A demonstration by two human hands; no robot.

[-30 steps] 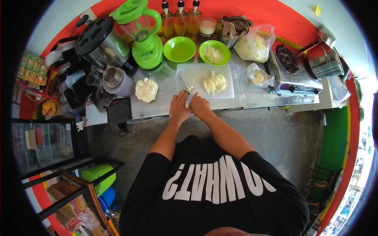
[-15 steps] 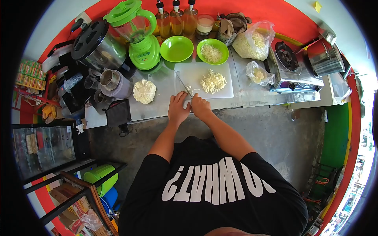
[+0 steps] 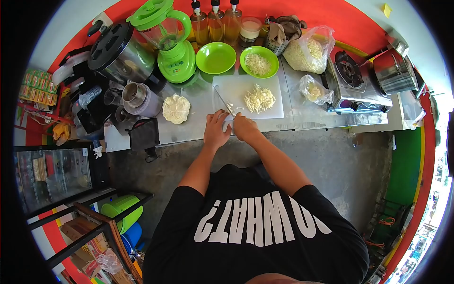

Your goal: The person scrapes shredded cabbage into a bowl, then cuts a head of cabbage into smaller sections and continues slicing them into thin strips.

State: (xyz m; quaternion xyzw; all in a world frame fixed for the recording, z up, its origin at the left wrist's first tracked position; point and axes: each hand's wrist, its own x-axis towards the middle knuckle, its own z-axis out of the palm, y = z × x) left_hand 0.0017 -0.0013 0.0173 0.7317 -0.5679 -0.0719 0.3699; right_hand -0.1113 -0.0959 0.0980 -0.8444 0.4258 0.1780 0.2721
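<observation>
Near frame centre, slicing is seemingly being done, the knife gripped by the right hand; for the next stroke, the left hand, its hold indiscernible, should be kept clear.

Handle of knife hidden from me by right hand, at near edge of cutting board. Cannot tell what left hand, same edge, covers. Blender lid, beyond board's far left corner: cropped.

A green blender stands beside three pump bottles near the red wall. The stove, located toward the tabletop's right end, has a steel pot at its right side.
</observation>
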